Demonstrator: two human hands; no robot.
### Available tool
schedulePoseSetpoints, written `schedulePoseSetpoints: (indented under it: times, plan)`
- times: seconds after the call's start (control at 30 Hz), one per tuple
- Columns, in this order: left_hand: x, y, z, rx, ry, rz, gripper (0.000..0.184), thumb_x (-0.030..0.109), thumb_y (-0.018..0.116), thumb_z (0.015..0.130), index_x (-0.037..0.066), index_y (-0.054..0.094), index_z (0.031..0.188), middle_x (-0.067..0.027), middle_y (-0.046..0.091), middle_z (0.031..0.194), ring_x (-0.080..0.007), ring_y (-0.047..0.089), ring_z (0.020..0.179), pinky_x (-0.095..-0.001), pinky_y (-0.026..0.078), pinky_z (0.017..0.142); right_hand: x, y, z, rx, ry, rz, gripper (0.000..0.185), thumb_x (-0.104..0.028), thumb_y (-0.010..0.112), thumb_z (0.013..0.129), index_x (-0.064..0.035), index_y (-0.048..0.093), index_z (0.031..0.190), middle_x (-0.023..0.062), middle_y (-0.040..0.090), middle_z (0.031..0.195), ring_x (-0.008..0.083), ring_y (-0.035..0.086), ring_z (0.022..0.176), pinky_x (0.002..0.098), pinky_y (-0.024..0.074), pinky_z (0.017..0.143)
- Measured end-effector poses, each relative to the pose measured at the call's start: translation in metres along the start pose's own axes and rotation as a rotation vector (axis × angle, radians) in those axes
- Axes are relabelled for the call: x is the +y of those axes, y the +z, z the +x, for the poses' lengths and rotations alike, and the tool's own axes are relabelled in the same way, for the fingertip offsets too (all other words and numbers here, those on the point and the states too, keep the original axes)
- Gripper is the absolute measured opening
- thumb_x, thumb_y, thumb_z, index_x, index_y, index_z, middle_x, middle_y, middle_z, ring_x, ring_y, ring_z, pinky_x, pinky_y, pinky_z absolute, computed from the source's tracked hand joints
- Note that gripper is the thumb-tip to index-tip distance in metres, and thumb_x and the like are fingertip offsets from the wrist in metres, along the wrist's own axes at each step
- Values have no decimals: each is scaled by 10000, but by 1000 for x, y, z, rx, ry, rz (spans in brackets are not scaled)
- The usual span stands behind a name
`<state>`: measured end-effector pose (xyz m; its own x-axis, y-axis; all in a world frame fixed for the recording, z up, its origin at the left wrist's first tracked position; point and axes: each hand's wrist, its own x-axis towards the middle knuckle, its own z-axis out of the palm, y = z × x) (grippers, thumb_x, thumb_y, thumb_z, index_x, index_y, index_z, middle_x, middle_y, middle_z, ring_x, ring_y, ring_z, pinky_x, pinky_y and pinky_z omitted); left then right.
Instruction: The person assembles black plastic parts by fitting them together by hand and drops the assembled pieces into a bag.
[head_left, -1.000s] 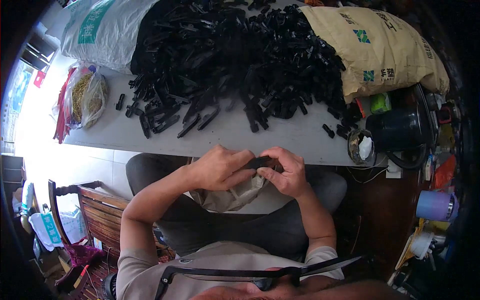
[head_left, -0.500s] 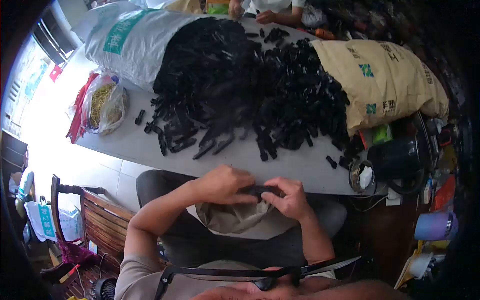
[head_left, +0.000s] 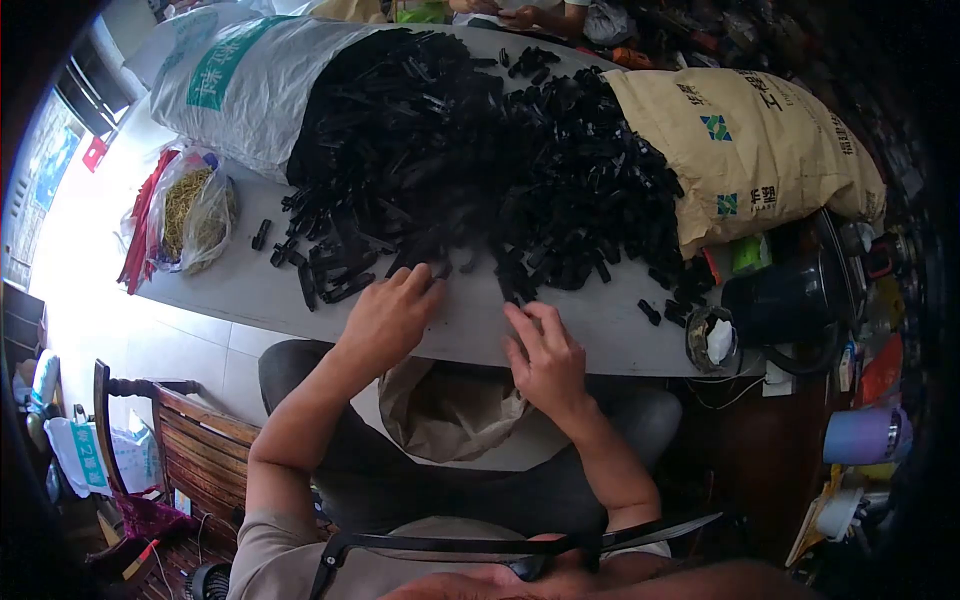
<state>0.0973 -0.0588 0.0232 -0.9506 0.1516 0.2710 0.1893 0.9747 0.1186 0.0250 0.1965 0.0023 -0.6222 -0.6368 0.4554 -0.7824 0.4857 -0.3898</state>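
My left hand (head_left: 392, 315) is over the front part of the grey table (head_left: 450, 335), its fingertips at the near edge of a big heap of black plastic parts (head_left: 470, 150). Its fingers are partly bent, and whether they touch a part is hidden. My right hand (head_left: 545, 355) is at the table's front edge with its fingers apart and nothing between them. Its fingertips are close to black pieces (head_left: 512, 285) at the heap's near side. Below and between both hands, an open brown paper bag (head_left: 450, 410) lies at my lap.
A white sack (head_left: 250, 90) and a tan sack (head_left: 750, 150) flank the heap. A clear bag of golden pieces (head_left: 195, 215) lies at the left. A jar (head_left: 711, 338) stands at the right front. Another person's hands (head_left: 515, 17) show across the table.
My hands were together over the bag on a black part. They have now separated and moved forward to the heap, and that part no longer shows between them.
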Motion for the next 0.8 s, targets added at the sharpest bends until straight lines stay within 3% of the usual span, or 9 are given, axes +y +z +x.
schedulePoseSetpoints:
  times: [0.17, 0.3, 0.6, 0.63, 0.73, 0.8]
  plan:
    - [10, 0, 0, -87, 35, -155, 405, 40, 667, 856, 34, 663, 1261, -122, 630, 1146, -310, 694, 992, -413, 595, 774, -2, 8, 8, 1, -13, -115, 400, -180, 790, 893, -64, 693, 1264, 99, 651, 1174, 322, 721, 979, 438, 618, 717]
    - [18, 4, 2, -92, 67, -193, 387, 65, 676, 858, 35, 678, 1243, -126, 622, 1172, -308, 691, 994, -424, 595, 797, -5, 6, 3, 25, 40, -125, 299, -120, 822, 841, -46, 724, 1113, 95, 676, 1104, 325, 722, 954, 416, 599, 767]
    - [17, 2, 12, -16, 42, 8, 324, 178, 678, 888, 78, 721, 1194, -159, 569, 1344, -319, 558, 1232, -432, 474, 1001, 5, -12, 0, -70, 129, -46, 193, -113, 769, 858, -59, 698, 1029, 124, 685, 1046, 361, 715, 921, 465, 592, 746]
    - [16, 3, 12, 19, 80, 18, 296, 206, 690, 882, 81, 719, 1149, -171, 588, 1313, -344, 576, 1206, -469, 478, 992, 5, -20, 1, -119, 133, -61, 188, -107, 765, 856, -54, 702, 1025, 131, 686, 1042, 370, 717, 920, 470, 590, 747]
    - [18, 9, 12, 107, 142, 1, 170, 181, 652, 914, 63, 671, 1035, -134, 640, 1136, -276, 612, 1127, -390, 491, 916, 4, -32, -4, -210, 144, -98, 187, -99, 760, 852, -41, 707, 1022, 152, 690, 1023, 393, 717, 906, 480, 584, 752]
    - [22, 15, 16, 117, 125, -87, 162, 179, 674, 912, 63, 650, 1022, -128, 656, 1049, -301, 648, 1059, -407, 520, 867, 7, -25, -3, -212, 152, -75, 190, -96, 763, 848, -33, 708, 1019, 160, 692, 1005, 400, 717, 897, 483, 581, 752]
